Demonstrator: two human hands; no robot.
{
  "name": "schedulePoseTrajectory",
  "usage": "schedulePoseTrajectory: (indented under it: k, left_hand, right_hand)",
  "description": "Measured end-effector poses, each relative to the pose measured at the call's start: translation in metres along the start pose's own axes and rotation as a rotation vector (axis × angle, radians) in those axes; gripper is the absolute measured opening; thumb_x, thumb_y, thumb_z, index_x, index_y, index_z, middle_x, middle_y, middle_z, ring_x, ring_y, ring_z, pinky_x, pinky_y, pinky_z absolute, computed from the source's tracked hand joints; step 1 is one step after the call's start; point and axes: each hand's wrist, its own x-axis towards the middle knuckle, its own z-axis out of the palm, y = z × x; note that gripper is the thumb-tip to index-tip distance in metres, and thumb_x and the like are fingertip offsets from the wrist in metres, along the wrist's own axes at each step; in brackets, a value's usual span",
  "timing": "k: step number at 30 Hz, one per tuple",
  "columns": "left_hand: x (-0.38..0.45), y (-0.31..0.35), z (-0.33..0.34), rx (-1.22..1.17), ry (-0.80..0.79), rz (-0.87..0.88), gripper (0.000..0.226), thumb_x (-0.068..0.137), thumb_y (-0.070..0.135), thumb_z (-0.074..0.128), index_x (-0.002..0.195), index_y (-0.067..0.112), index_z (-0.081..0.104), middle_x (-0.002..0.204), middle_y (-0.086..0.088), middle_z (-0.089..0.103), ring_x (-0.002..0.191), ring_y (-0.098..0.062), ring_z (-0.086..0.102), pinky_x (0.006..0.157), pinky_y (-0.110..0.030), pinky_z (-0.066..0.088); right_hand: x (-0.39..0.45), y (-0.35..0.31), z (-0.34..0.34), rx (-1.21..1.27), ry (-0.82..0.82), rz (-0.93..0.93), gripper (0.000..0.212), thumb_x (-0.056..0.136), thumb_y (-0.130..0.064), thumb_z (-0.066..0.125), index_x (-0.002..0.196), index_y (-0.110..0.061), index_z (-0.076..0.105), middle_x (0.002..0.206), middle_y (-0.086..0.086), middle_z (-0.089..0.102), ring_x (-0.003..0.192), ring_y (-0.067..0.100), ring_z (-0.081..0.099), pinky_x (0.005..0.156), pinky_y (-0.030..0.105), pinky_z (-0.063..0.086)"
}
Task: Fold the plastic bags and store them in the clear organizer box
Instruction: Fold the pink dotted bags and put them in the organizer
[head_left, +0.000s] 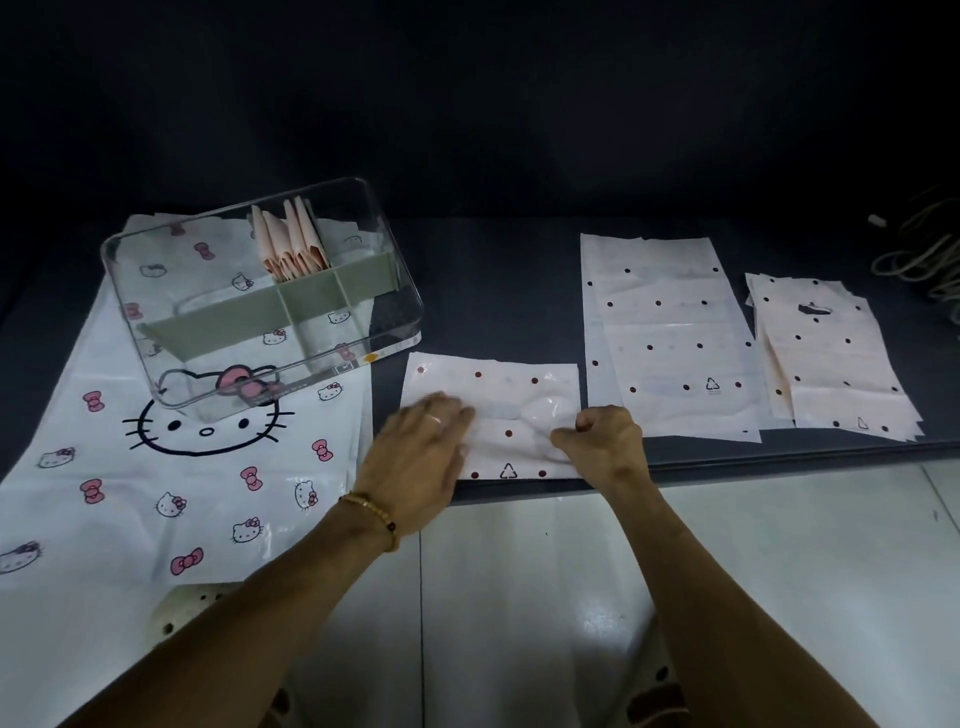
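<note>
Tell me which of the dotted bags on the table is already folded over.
The bag under the hands, nearest the table edge. It is doubled to a short rectangle, while the flat bag and the stack to its right lie full length.

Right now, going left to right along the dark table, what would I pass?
Cat-print sheet → clear organizer box → dotted bag being folded → flat dotted bag → stack of dotted bags → coiled cord.
</note>
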Motion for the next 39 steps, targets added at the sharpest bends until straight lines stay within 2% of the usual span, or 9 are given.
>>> schedulePoseTrajectory:
  k: [5, 9, 14, 16, 18, 26, 32, 35, 39]
  left_hand:
    - [-0.011, -0.007, 0.017, -0.001, -0.141, 0.099, 0.054, 0.101, 0.032, 0.026, 0.151, 0.016, 0.010, 0.159, -0.001, 0.006, 0.146, -0.020, -0.001, 0.119, -0.035, -0.002]
    - [-0.010, -0.011, 0.019, 0.071, -0.193, 0.108, 0.057, 0.101, 0.035, 0.018, 0.150, 0.017, -0.006, 0.159, 0.000, -0.006, 0.145, -0.018, -0.010, 0.118, -0.034, -0.008]
    - [-0.007, -0.011, 0.018, 0.104, -0.236, 0.114, 0.060, 0.100, 0.040, 0.015, 0.149, 0.017, -0.010, 0.158, -0.001, -0.011, 0.145, -0.018, -0.014, 0.118, -0.036, -0.007]
    - [-0.006, -0.012, 0.017, 0.122, -0.270, 0.131, 0.061, 0.100, 0.041, 0.014, 0.149, 0.016, -0.012, 0.158, -0.002, -0.013, 0.144, -0.018, -0.016, 0.118, -0.035, -0.009]
    - [-0.006, -0.015, 0.015, 0.129, -0.292, 0.157, 0.062, 0.099, 0.040, 0.016, 0.148, 0.016, -0.014, 0.158, -0.003, -0.012, 0.144, -0.018, -0.017, 0.118, -0.035, -0.009]
    - [-0.006, -0.019, 0.016, 0.121, -0.297, 0.160, 0.067, 0.099, 0.044, 0.019, 0.147, 0.015, -0.017, 0.157, -0.002, -0.017, 0.143, -0.017, -0.019, 0.116, -0.033, -0.013]
    - [-0.004, -0.019, 0.014, 0.109, -0.297, 0.169, 0.065, 0.099, 0.043, 0.020, 0.148, 0.018, -0.016, 0.157, -0.001, -0.017, 0.144, -0.017, -0.018, 0.116, -0.033, -0.011]
    - [-0.003, -0.019, 0.012, 0.089, -0.299, 0.171, 0.067, 0.099, 0.044, 0.023, 0.149, 0.018, -0.013, 0.158, 0.000, -0.016, 0.144, -0.016, -0.017, 0.115, -0.032, -0.011]
    - [0.001, -0.022, 0.006, 0.054, -0.345, 0.191, 0.079, 0.093, 0.060, 0.029, 0.150, 0.020, -0.009, 0.157, 0.003, -0.017, 0.144, -0.014, -0.017, 0.115, -0.030, -0.010]
  right_hand:
    - [-0.001, 0.005, 0.001, 0.027, 0.024, -0.012, 0.011, 0.076, -0.016, 0.067, 0.070, -0.011, 0.059, 0.058, -0.001, 0.049, 0.055, 0.016, 0.047, 0.049, 0.022, 0.039]
    - [-0.012, 0.010, 0.002, 0.056, 0.064, 0.018, 0.028, 0.081, -0.017, 0.066, 0.105, -0.017, 0.052, 0.088, 0.002, 0.066, 0.074, 0.018, 0.060, 0.062, 0.023, 0.046]
    - [-0.041, -0.001, 0.032, -0.391, 0.413, -0.667, 0.033, 0.080, -0.015, 0.066, 0.111, -0.005, 0.062, 0.108, 0.016, 0.063, 0.098, 0.035, 0.059, 0.083, 0.042, 0.051]
    - [-0.048, -0.012, 0.057, -0.425, 0.160, -0.797, 0.046, 0.089, -0.021, 0.061, 0.131, -0.005, 0.052, 0.136, 0.019, 0.051, 0.126, 0.035, 0.048, 0.107, 0.042, 0.037]
    - [-0.048, -0.012, 0.076, -0.487, -0.080, -0.776, 0.064, 0.097, -0.030, 0.049, 0.151, -0.010, 0.019, 0.158, 0.011, 0.018, 0.147, 0.024, 0.014, 0.120, 0.034, 0.010]
    - [-0.027, 0.041, 0.038, -0.688, -0.048, -0.842, 0.056, 0.103, -0.039, 0.018, 0.152, -0.015, 0.003, 0.159, 0.000, -0.003, 0.147, 0.015, -0.006, 0.119, 0.033, -0.005]
    - [-0.024, 0.071, -0.001, -0.688, -0.071, -0.819, 0.058, 0.101, -0.041, 0.019, 0.152, -0.014, 0.012, 0.159, -0.001, 0.005, 0.148, 0.016, 0.004, 0.120, 0.039, 0.013]
    - [-0.031, 0.065, -0.003, -0.662, -0.025, -0.845, 0.060, 0.099, -0.045, 0.036, 0.149, -0.013, 0.028, 0.158, 0.005, 0.018, 0.146, 0.022, 0.016, 0.119, 0.039, 0.017]
    - [-0.042, 0.054, 0.001, -0.602, 0.065, -1.002, 0.042, 0.088, -0.020, 0.067, 0.126, -0.005, 0.061, 0.139, 0.010, 0.053, 0.130, 0.029, 0.048, 0.102, 0.039, 0.039]
